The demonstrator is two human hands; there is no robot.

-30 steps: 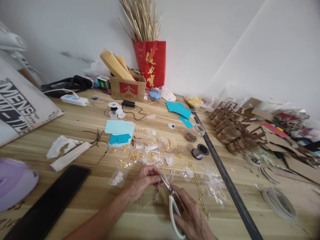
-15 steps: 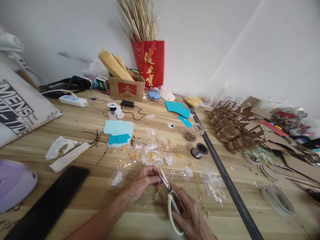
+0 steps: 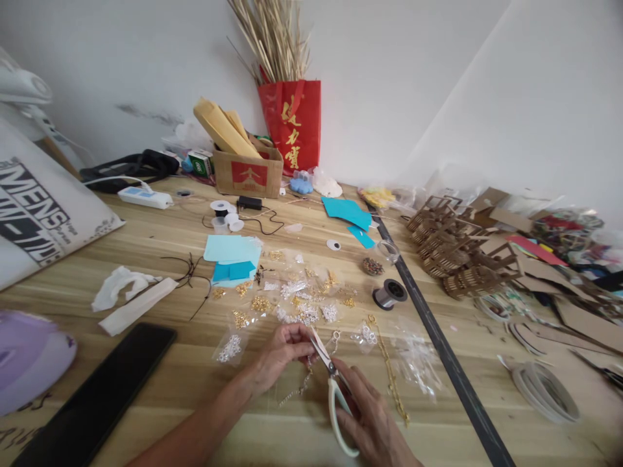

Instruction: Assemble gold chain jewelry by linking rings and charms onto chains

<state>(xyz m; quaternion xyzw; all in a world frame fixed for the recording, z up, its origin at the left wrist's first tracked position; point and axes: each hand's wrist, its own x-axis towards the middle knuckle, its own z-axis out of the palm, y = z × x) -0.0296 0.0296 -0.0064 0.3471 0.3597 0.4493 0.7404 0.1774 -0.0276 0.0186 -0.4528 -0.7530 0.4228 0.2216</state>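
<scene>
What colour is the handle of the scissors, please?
The scissors handle is creamy white, seen in the head view.

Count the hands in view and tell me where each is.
2: the left hand, at the blades of the scissors, and the right hand, on their handles. No other hand shows.

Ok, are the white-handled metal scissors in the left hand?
No, the right hand holds the white-handled metal scissors by their handles.
</scene>
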